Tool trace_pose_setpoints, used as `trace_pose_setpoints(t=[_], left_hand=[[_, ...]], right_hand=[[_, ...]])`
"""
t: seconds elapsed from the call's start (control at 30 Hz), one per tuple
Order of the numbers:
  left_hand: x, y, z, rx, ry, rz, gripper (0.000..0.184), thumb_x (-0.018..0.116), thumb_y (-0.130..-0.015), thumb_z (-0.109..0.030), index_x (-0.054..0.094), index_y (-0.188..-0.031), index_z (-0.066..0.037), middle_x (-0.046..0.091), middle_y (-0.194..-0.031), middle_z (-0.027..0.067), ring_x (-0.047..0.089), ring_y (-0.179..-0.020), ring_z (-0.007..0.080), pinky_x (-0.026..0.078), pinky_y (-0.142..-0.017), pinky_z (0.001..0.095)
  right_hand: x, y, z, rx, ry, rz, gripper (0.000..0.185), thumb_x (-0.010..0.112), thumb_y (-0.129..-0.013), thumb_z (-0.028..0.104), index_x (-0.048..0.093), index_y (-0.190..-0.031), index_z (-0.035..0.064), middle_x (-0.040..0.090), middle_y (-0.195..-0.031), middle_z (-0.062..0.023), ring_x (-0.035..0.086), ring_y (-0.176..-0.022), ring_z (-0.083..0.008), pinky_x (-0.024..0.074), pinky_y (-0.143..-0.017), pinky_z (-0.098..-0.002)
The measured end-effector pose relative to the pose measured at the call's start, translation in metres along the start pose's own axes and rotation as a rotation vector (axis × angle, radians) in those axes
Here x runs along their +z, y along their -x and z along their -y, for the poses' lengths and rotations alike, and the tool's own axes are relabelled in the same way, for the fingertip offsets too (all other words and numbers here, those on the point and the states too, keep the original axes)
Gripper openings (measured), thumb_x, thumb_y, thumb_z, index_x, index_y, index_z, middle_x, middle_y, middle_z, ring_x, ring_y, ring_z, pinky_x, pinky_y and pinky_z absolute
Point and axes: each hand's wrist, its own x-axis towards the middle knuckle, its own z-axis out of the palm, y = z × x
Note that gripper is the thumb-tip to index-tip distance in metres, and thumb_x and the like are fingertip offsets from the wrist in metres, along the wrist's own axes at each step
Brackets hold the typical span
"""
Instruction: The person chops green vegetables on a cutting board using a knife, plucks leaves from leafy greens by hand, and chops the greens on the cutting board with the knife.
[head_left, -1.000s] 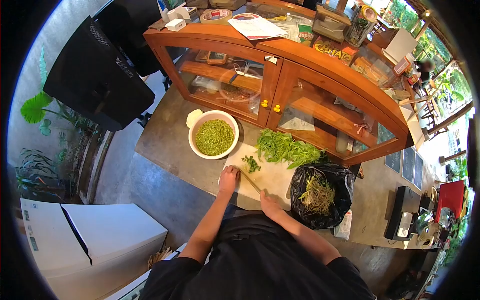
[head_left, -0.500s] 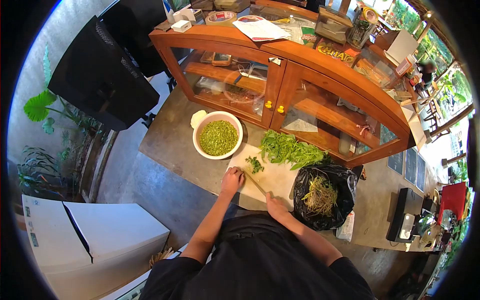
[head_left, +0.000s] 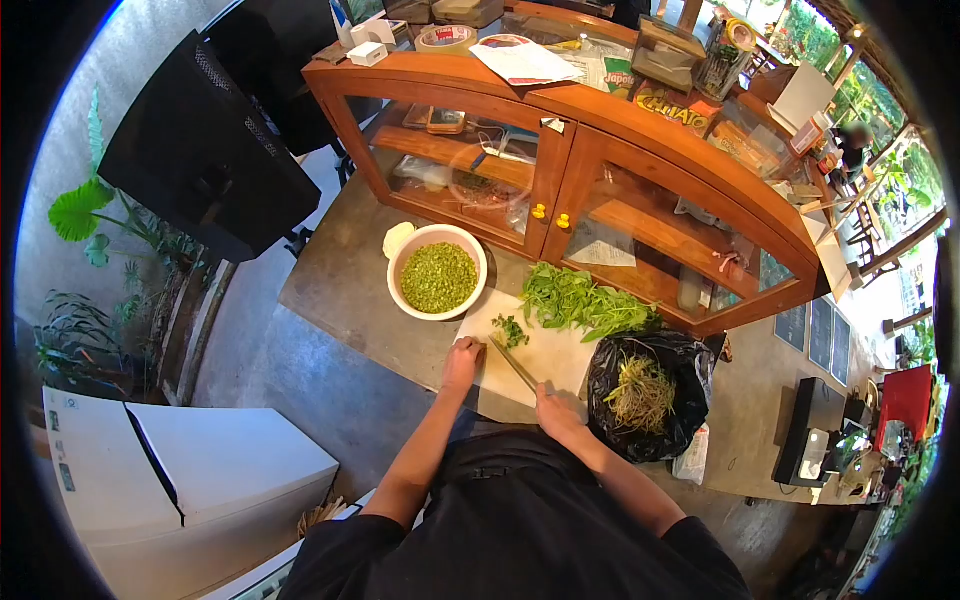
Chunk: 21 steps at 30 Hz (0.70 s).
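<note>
My right hand is closed around the handle of a knife, whose blade points up and left over a white cutting board. At the board's left edge, my left hand has its fingers curled down; whatever they hold is hidden. Just beyond the knife tip lies a small heap of chopped green leaves. A larger pile of leafy greens covers the board's far right corner. Up and left of the board stands a white bowl of finely chopped green pieces.
A black plastic bag holding roots and stems stands right of the board. A wooden glass-door cabinet blocks the counter's far side. A white fridge is at lower left, and a person is far off at right.
The knife blade has shifted slightly right, leaving a gap between it and my left hand. My right hand has moved a little with it. My left hand is nearly where it was.
</note>
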Motion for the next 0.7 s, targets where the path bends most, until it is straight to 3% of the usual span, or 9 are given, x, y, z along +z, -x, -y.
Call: trace_pose_setpoints(t=[0.2, 0.5, 0.7], left_hand=[[0.005, 0.0, 0.0, -0.041, 0.003, -0.007, 0.011, 0.068, -0.075, -0.007, 0.071, -0.085, -0.005, 0.061, -0.086, 0.0114, 0.061, -0.085, 0.0312, 0.052, -0.077, 0.041], [0.003, 0.0, -0.003, -0.04, 0.012, -0.031, 0.011, 0.067, -0.073, -0.003, 0.071, -0.083, -0.004, 0.06, -0.086, 0.0117, 0.061, -0.084, 0.0314, 0.052, -0.075, 0.0407], [0.003, 0.001, -0.007, -0.039, 0.014, -0.052, 0.013, 0.067, -0.075, -0.001, 0.07, -0.087, -0.003, 0.06, -0.085, 0.0144, 0.061, -0.082, 0.0347, 0.052, -0.074, 0.0427]], right_hand=[[-0.004, 0.007, 0.007, 0.012, 0.004, 0.03, 0.034, 0.049, -0.092, 0.015, 0.04, -0.12, -0.0019, 0.065, -0.091, -0.0283, 0.063, -0.087, -0.0469, 0.0489, -0.076, -0.0558], [0.023, -0.01, 0.003, 0.024, -0.059, 0.049, 0.026, 0.035, -0.095, 0.013, 0.04, -0.117, 0.0011, 0.062, -0.099, -0.0315, 0.061, -0.094, -0.0487, 0.0481, -0.079, -0.0558], [0.02, -0.017, 0.005, -0.023, -0.033, 0.005, 0.023, 0.033, -0.095, 0.012, 0.04, -0.113, 0.001, 0.064, -0.09, -0.0306, 0.063, -0.089, -0.0486, 0.048, -0.08, -0.0561]])
